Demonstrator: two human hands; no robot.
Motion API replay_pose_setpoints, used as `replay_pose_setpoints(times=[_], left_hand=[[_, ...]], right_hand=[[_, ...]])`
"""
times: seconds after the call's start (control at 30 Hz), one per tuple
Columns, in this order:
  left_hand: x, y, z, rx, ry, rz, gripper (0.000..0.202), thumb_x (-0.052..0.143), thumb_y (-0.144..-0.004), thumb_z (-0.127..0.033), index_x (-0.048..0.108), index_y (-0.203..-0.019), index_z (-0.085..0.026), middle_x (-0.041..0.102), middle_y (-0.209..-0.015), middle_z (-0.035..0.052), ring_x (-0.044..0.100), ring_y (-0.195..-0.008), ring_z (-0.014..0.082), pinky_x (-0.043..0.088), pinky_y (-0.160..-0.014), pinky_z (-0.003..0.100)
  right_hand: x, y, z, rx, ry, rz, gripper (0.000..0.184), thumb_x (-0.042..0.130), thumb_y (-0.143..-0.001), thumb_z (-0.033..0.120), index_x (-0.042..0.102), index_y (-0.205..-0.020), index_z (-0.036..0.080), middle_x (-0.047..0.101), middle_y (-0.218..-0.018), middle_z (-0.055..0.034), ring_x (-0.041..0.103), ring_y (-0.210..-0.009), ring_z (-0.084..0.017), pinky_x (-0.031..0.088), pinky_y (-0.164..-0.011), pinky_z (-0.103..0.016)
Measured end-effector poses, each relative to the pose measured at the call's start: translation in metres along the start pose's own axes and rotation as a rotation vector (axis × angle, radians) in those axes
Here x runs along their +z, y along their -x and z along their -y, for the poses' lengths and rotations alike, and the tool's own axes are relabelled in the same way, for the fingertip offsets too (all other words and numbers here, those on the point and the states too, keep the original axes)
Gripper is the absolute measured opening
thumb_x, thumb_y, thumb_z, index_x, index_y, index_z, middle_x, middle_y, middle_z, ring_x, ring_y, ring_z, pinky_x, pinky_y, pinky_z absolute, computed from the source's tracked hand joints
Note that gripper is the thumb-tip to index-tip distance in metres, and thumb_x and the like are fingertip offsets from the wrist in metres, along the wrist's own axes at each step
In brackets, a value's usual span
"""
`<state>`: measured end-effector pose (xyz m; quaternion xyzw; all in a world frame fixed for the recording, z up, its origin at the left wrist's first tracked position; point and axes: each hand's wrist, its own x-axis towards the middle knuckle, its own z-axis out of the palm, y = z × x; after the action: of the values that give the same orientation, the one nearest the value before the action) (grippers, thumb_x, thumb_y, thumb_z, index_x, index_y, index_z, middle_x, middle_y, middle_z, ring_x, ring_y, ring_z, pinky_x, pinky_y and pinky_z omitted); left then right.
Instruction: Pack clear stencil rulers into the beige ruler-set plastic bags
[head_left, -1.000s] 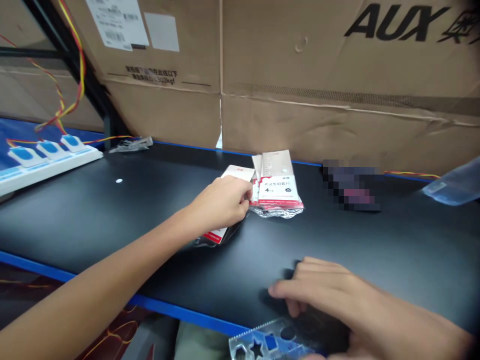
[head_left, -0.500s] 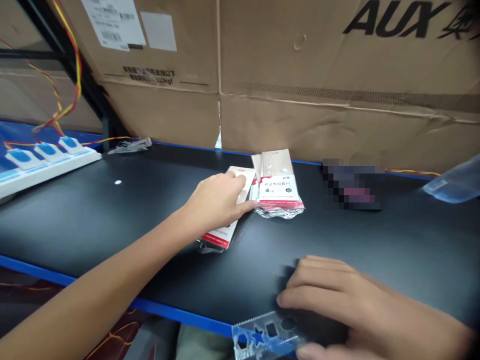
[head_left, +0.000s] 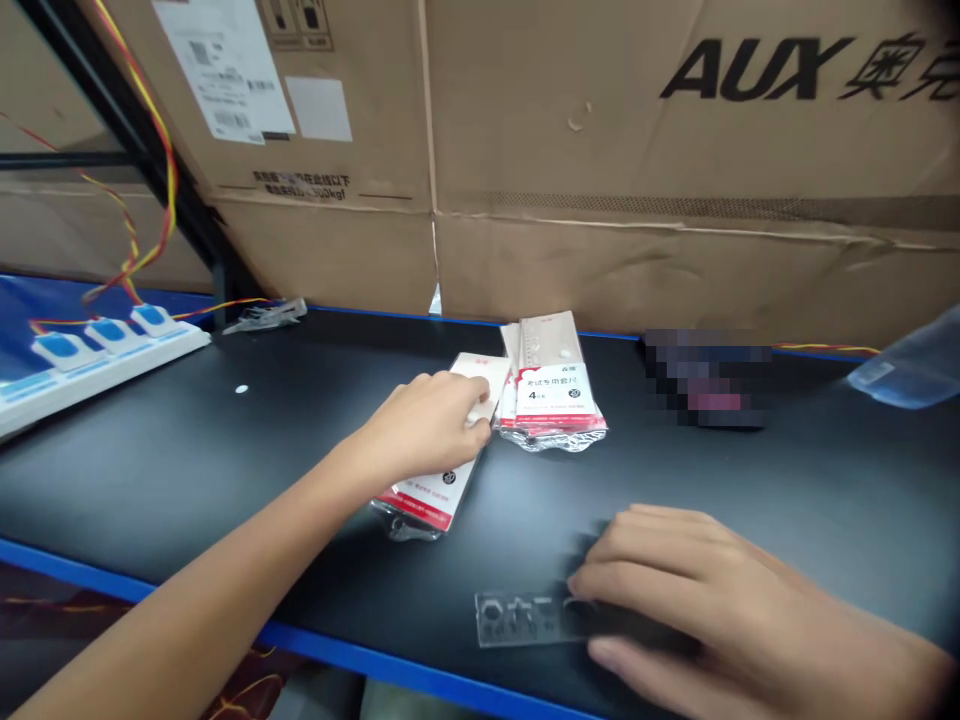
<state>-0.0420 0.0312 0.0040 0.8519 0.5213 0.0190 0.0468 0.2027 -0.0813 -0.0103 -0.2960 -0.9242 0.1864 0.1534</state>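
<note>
First, far left: a white plastic strip with three rounded blue pads (head_left: 97, 345) sits angled at the end of a matte black tabletop (head_left: 135, 450), with twisted red-and-yellow wires (head_left: 171, 190) rising from it. A crumpled clear plastic wrapper (head_left: 264, 316) lies at the table's back edge, before brown corrugated cartons (head_left: 600, 270) printed with black AUX lettering.

Centre: the left hand (head_left: 424, 425) lies palm-down over a white-and-red packet in clear film (head_left: 424, 505). Its loosely curved, slightly spread fingers (head_left: 457, 395) touch the packet's upper end; this looks like steadying pressure, though a grip cannot be ruled out. The packet lies slanted, just beside a squared-up stack of similar white-and-red film packets (head_left: 551, 395), apparently set flat and together.

Front: a clear plastic stencil ruler with cut-out shapes (head_left: 517, 618) lies flat near the table's blue front edge. The right hand (head_left: 720, 600) arches over its right end, fingers close together and lightly bent. The index fingertip (head_left: 581, 585) meets the ruler's end, and the thumb (head_left: 622, 655) sits below it; whether they have hold of it cannot be told.

Far right: a pixelated, unreadable object (head_left: 705, 380) sits at the back, then a translucent pale-blue plastic piece (head_left: 904, 370) at the frame's edge.
</note>
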Motion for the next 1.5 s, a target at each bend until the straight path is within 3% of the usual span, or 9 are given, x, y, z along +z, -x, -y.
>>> replay_pose_setpoints(times=[0.3, 0.4, 0.57, 0.73, 1.0, 1.17, 1.3, 1.37, 1.5], left_hand=[[-0.012, 0.003, 0.000, -0.038, 0.056, 0.049, 0.054, 0.058, -0.078, -0.055, 0.063, -0.125, -0.031, 0.071, -0.108, 0.0083, 0.065, -0.102, 0.0344, 0.050, -0.078, 0.039], [-0.012, 0.004, 0.002, 0.009, 0.073, 0.098, 0.053, 0.060, -0.078, -0.053, 0.062, -0.127, -0.032, 0.071, -0.113, 0.0062, 0.065, -0.102, 0.0316, 0.050, -0.079, 0.037], [-0.010, 0.004, 0.009, 0.085, 0.117, 0.105, 0.052, 0.061, -0.078, -0.048, 0.060, -0.128, -0.033, 0.064, -0.131, 0.0019, 0.060, -0.115, 0.0279, 0.048, -0.093, 0.035], [-0.015, 0.004, 0.013, 0.118, 0.138, 0.110, 0.053, 0.060, -0.077, -0.039, 0.058, -0.129, -0.031, 0.062, -0.133, 0.0006, 0.059, -0.119, 0.0261, 0.047, -0.095, 0.034], [-0.024, 0.002, 0.027, 0.060, 0.192, 0.037, 0.053, 0.061, -0.074, -0.036, 0.058, -0.127, -0.026, 0.062, -0.129, 0.0047, 0.061, -0.111, 0.0264, 0.048, -0.094, 0.036], [-0.023, 0.007, 0.011, 0.175, 0.296, -0.219, 0.026, 0.048, -0.087, -0.026, 0.062, -0.110, -0.025, 0.067, -0.111, 0.0017, 0.063, -0.099, 0.0203, 0.051, -0.082, 0.030], [-0.015, 0.016, -0.014, 0.250, 0.177, -0.383, 0.021, 0.045, -0.087, -0.011, 0.061, -0.096, -0.021, 0.067, -0.109, 0.0018, 0.064, -0.082, 0.0162, 0.051, -0.073, 0.029], [-0.011, 0.024, -0.024, 0.349, 0.090, -0.456, 0.019, 0.046, -0.089, -0.011, 0.062, -0.090, -0.019, 0.068, -0.113, 0.0040, 0.065, -0.087, 0.0173, 0.052, -0.074, 0.030], [-0.005, 0.037, -0.037, 0.515, -0.042, -0.670, 0.022, 0.046, -0.094, -0.012, 0.066, -0.086, -0.016, 0.070, -0.112, 0.0078, 0.065, -0.094, 0.0185, 0.051, -0.066, 0.027]], right_hand=[[-0.011, 0.007, -0.007, 0.165, -0.048, -0.326, 0.013, 0.062, -0.092, 0.019, 0.067, -0.102, 0.024, 0.071, -0.088, -0.0029, 0.066, -0.073, -0.015, 0.051, -0.067, -0.023], [-0.017, 0.002, -0.003, 0.383, -0.237, -0.379, 0.007, 0.064, -0.092, 0.028, 0.070, -0.090, 0.024, 0.069, -0.076, 0.0004, 0.063, -0.064, -0.013, 0.050, -0.060, -0.021], [-0.022, -0.007, -0.006, 0.678, -0.757, -0.351, 0.025, 0.067, -0.089, 0.043, 0.068, -0.080, 0.020, 0.062, -0.064, 0.0004, 0.057, -0.053, -0.012, 0.048, -0.047, -0.019], [-0.016, -0.008, -0.018, 0.700, -0.971, -0.372, 0.026, 0.074, -0.084, 0.041, 0.065, -0.075, 0.018, 0.057, -0.063, 0.0014, 0.055, -0.051, -0.011, 0.048, -0.043, -0.019], [-0.011, -0.007, -0.023, 0.680, -1.026, -0.385, 0.027, 0.071, -0.087, 0.040, 0.064, -0.076, 0.018, 0.055, -0.064, 0.0024, 0.057, -0.054, -0.010, 0.049, -0.044, -0.017], [-0.013, -0.007, -0.024, 0.673, -1.037, -0.431, 0.026, 0.068, -0.090, 0.042, 0.065, -0.081, 0.018, 0.057, -0.064, 0.0020, 0.058, -0.051, -0.009, 0.049, -0.042, -0.016], [-0.014, -0.006, -0.009, 0.636, -0.961, -0.683, 0.022, 0.073, -0.086, 0.042, 0.067, -0.089, 0.021, 0.059, -0.062, 0.0012, 0.061, -0.048, -0.013, 0.051, -0.038, -0.021], [-0.011, -0.006, 0.005, 0.631, -0.924, -0.837, 0.020, 0.074, -0.085, 0.041, 0.067, -0.090, 0.023, 0.057, -0.057, 0.0024, 0.060, -0.046, -0.014, 0.051, -0.037, -0.023], [-0.002, -0.005, 0.023, 0.618, -0.850, -0.848, 0.019, 0.070, -0.088, 0.042, 0.065, -0.094, 0.025, 0.062, -0.056, 0.0012, 0.060, -0.042, -0.014, 0.054, -0.038, -0.023]])
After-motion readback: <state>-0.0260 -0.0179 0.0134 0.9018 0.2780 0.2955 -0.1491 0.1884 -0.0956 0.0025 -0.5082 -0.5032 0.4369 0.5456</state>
